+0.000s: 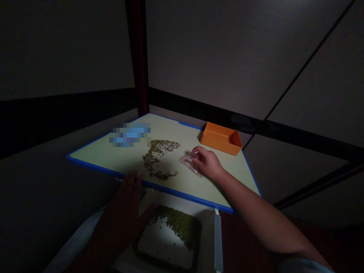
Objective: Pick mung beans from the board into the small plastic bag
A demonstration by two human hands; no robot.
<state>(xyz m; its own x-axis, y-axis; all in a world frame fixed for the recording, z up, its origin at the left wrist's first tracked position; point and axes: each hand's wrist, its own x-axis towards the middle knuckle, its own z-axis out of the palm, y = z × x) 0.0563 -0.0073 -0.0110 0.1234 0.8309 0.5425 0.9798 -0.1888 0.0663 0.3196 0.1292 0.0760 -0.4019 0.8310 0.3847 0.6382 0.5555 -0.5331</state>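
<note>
My right hand (207,162) pinches a clear flat plastic piece, apparently a protractor (189,163), above or on the pale tabletop (218,185). To its left lie scattered small green-brown grains (163,146) in a curved band; their exact kind is hard to make out. My left hand (133,193) is in shadow at the table's front edge, fingers stretched out and thumb apart, with nothing visible in it. Below that edge, near its thumb, more green grains (183,225) lie in a light-coloured tray or drawer (163,239), heaped toward the far right side.
An orange open box (220,138) stands at the tabletop's back right. A blurred-out blue item (129,134) lies at the back left. Blue edging (182,195) runs round the table. Panelled walls (213,57) and a dark red post (139,57) rise behind.
</note>
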